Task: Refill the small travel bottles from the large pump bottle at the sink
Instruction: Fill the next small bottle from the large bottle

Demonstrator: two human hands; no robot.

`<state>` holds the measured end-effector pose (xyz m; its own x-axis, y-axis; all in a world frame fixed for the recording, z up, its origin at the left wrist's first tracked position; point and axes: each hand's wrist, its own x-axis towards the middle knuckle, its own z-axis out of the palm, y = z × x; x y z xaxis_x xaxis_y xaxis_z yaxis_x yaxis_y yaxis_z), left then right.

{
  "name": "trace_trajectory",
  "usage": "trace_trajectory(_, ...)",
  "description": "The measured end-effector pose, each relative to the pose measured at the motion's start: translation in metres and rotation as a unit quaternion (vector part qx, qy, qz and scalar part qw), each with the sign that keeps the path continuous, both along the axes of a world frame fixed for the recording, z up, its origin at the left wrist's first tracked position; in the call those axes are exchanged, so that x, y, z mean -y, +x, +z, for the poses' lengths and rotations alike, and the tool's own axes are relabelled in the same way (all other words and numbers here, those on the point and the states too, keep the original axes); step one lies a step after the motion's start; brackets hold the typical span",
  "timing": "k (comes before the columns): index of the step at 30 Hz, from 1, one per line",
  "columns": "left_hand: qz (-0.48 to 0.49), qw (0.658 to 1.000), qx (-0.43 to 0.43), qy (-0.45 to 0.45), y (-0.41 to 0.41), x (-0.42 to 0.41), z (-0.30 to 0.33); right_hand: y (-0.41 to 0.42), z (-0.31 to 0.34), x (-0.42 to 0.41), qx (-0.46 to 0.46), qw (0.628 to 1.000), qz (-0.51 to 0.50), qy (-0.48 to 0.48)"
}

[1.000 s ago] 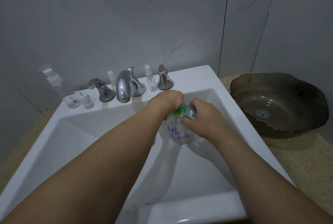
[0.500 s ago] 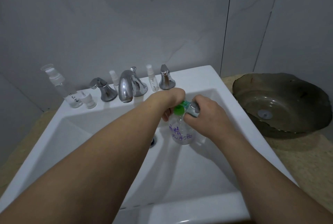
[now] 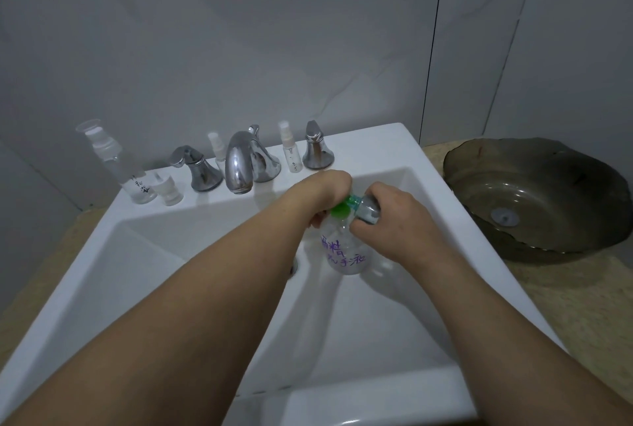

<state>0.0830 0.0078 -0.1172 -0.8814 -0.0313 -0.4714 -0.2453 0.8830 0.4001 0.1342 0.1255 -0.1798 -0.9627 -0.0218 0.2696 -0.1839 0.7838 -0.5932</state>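
Note:
Over the white sink (image 3: 380,146) stands the large clear pump bottle (image 3: 344,252) with purple writing and a green pump head (image 3: 340,210). My left hand (image 3: 323,191) is curled over the pump head from the left and hides most of it. My right hand (image 3: 394,221) grips a small clear travel bottle (image 3: 369,211), tilted with its mouth at the green nozzle. Two small spray bottles (image 3: 292,153) (image 3: 215,149) stand on the back ledge beside the faucet. A taller clear pump bottle (image 3: 120,165) stands at the ledge's left end.
A chrome faucet (image 3: 239,165) with two handles (image 3: 197,168) (image 3: 317,149) sits on the back ledge. A small clear cap (image 3: 168,191) stands next to the tall bottle. A dark glass basin (image 3: 534,196) rests on the speckled counter to the right.
Both hands keep the same hold on the pump bottle and the small bottle. The pair has drifted only slightly within the sink.

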Motion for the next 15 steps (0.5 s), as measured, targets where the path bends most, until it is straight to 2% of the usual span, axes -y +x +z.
trace_trajectory(3, 0.04, 0.998, 0.05, 0.025, -0.0033, 0.0047, 0.0052, -0.001, 0.001, 0.0013, -0.021, 1.0, -0.001, -0.007)
trace_trajectory(9, 0.036, 0.996, 0.087, 0.003, -0.0038, 0.0015, 0.0083, -0.0003, 0.0, -0.0001, -0.035, 0.999, 0.004, -0.014)
trace_trajectory(15, 0.018, 1.0, 0.014, 0.005, 0.0021, -0.0033, 0.0035, -0.0026, -0.0036, -0.0018, -0.015, 1.0, 0.006, -0.006)
